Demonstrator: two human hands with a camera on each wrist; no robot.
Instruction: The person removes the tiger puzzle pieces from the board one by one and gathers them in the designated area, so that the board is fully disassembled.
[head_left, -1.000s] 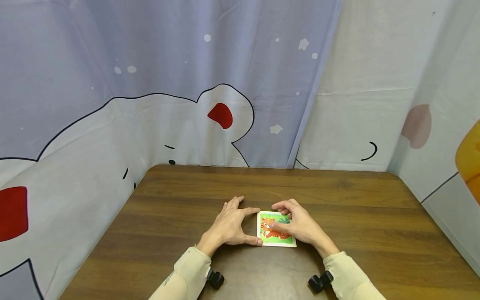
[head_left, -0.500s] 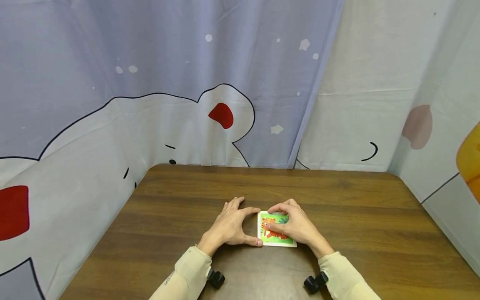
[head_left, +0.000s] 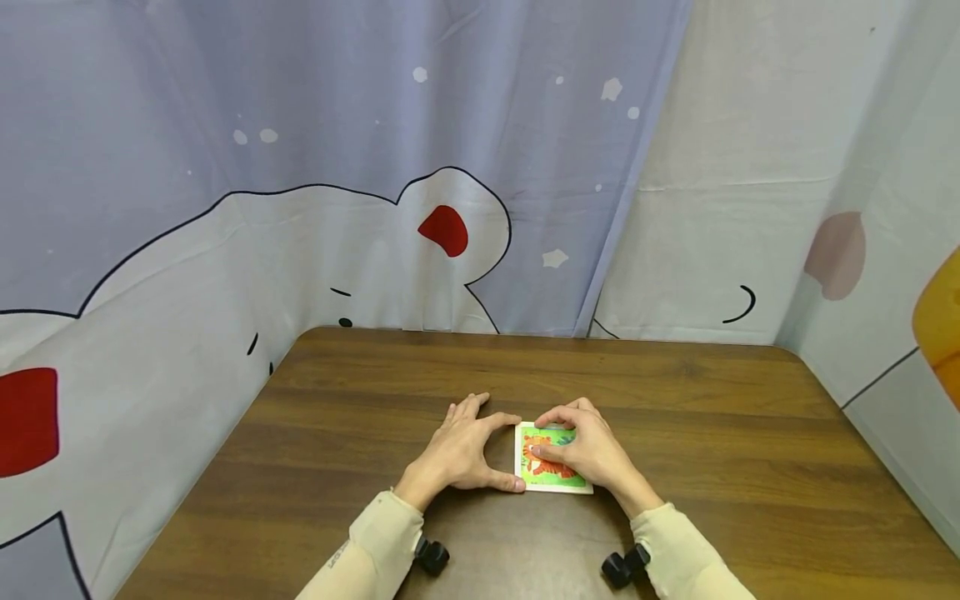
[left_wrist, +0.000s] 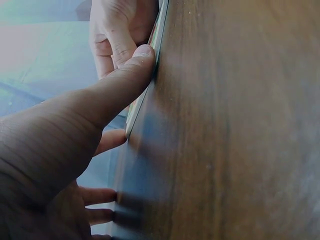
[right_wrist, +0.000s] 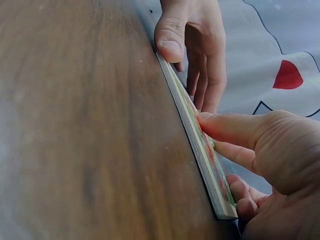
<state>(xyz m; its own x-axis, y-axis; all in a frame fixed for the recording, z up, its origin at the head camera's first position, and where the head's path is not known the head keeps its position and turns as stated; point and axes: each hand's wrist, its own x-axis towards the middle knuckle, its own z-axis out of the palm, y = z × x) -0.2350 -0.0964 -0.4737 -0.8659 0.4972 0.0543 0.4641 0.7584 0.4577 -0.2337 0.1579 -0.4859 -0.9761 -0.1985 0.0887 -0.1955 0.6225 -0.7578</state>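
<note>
So, your tiger board (head_left: 551, 473) lies flat on the table (head_left: 375, 383), right between your hands, and I'd say the main risk is the whole thing skating sideways. Your right hand (head_left: 596, 454) leans over it, thumb on the picture and forefinger arched near the far edge, with a fairly narrow gap between the two; can't tell if you're pinching something there or just resting. Push that thumb sideways too hard and the board probably goes along, since the tabletop looks smooth. Your other right fingers bunch up by the board's right side, so a careless curl could knock it crooked. Your left hand (head_left: 461, 450) is spread wide, thumb and forefinger touching only the two left corners, which is decent bracing against a leftward slip, but I doubt it'd stop a pull the other way. Also, your right hand covers a chunk of the print, so you could misjudge what's under it. Last thing, watch the black wrist camera (head_left: 627, 567) below your right sleeve (head_left: 686, 546): drop that wrist and it might catch the tabletop.
</note>
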